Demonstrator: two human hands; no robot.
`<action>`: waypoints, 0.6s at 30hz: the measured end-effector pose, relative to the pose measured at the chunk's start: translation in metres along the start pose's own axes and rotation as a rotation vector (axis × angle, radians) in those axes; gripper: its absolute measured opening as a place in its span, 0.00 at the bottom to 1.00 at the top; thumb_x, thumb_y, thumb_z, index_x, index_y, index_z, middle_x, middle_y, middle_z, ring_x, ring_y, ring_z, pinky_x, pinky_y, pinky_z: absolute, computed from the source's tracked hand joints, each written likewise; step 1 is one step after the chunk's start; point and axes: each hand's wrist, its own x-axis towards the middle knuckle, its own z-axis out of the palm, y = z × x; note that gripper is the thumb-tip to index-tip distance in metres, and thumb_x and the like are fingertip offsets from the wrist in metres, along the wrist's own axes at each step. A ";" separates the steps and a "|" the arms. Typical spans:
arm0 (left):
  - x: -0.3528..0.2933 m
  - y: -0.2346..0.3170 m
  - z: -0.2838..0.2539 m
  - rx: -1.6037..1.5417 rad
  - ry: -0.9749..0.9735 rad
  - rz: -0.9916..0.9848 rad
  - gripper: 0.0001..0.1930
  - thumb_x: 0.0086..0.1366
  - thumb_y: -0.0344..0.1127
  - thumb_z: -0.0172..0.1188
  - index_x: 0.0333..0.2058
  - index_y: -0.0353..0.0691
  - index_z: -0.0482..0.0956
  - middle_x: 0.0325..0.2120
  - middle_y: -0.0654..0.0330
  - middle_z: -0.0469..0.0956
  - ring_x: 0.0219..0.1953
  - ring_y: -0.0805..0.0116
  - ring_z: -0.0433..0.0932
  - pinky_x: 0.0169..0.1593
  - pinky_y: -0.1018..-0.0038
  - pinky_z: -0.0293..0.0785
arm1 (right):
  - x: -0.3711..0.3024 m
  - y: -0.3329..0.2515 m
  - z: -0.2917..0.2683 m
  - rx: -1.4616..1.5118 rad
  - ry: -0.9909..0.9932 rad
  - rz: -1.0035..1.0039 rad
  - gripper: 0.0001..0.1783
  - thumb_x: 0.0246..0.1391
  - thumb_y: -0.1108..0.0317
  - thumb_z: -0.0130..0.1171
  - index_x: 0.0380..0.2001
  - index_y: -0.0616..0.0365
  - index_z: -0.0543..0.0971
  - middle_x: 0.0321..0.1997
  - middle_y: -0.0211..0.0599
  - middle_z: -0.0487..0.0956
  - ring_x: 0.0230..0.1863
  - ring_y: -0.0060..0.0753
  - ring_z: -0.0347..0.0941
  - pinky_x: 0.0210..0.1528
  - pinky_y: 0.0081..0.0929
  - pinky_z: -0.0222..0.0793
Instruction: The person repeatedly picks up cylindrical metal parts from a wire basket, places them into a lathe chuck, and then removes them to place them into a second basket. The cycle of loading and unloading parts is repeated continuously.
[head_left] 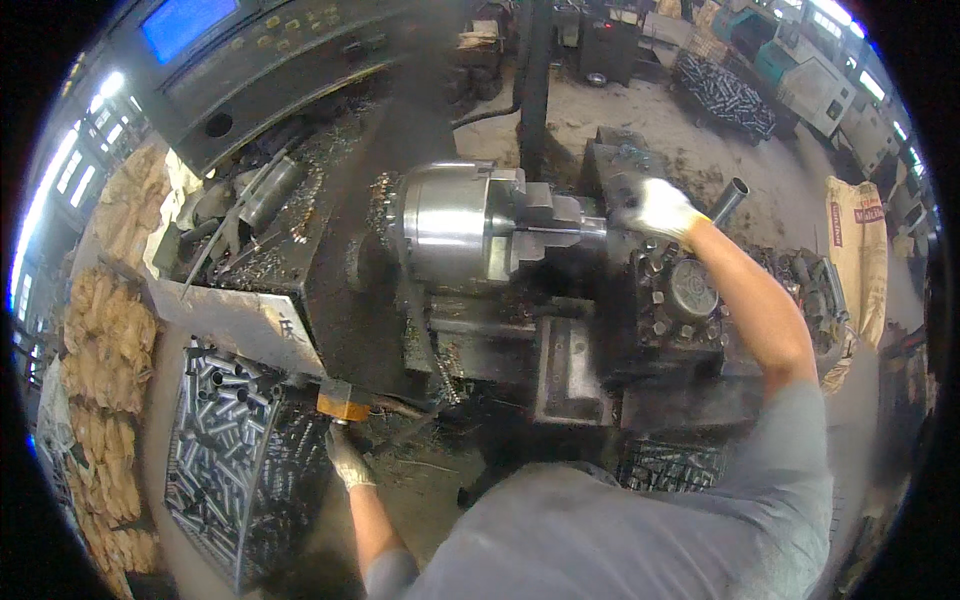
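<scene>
My left hand, in a pale glove, reaches up under an orange-yellow box on the lathe's front. Its fingers look closed at the box's underside; what they grip is too small to name. My right hand, also gloved, is beside the end of a shiny metal workpiece that sticks out of the chuck jaws. Its fingers are smeared, so their grip cannot be made out. Behind the right wrist a metal tube slants upward. The large steel chuck lies left of that hand.
Below the right forearm sits a bolted tool post. A wire crate of metal tubes stands at the lower left, beside stacked sacks. A control panel overhangs the upper left. Metal shavings hang below the chuck.
</scene>
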 end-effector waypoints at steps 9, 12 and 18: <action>-0.050 0.280 0.133 0.375 -0.067 1.370 0.18 0.64 0.25 0.60 0.53 0.30 0.79 0.44 0.42 0.81 0.49 0.40 0.78 0.55 0.54 0.75 | -0.246 -0.063 0.047 0.502 0.458 -0.069 0.18 0.47 0.80 0.64 0.45 0.63 0.85 0.42 0.44 0.88 0.44 0.36 0.86 0.50 0.33 0.80; -0.021 0.381 0.230 0.550 0.056 1.440 0.31 0.68 0.32 0.61 0.68 0.35 0.64 0.41 0.40 0.81 0.42 0.39 0.81 0.48 0.47 0.77 | -0.261 -0.058 0.082 0.695 0.219 0.020 0.19 0.51 0.77 0.66 0.48 0.63 0.85 0.45 0.44 0.88 0.46 0.35 0.86 0.53 0.32 0.79; 0.031 0.458 0.312 1.140 0.031 1.089 0.47 0.68 0.46 0.62 0.77 0.42 0.45 0.55 0.38 0.80 0.55 0.41 0.83 0.56 0.51 0.79 | -0.277 -0.034 0.125 0.682 0.060 0.069 0.16 0.56 0.69 0.69 0.49 0.57 0.86 0.45 0.43 0.88 0.47 0.33 0.86 0.52 0.31 0.80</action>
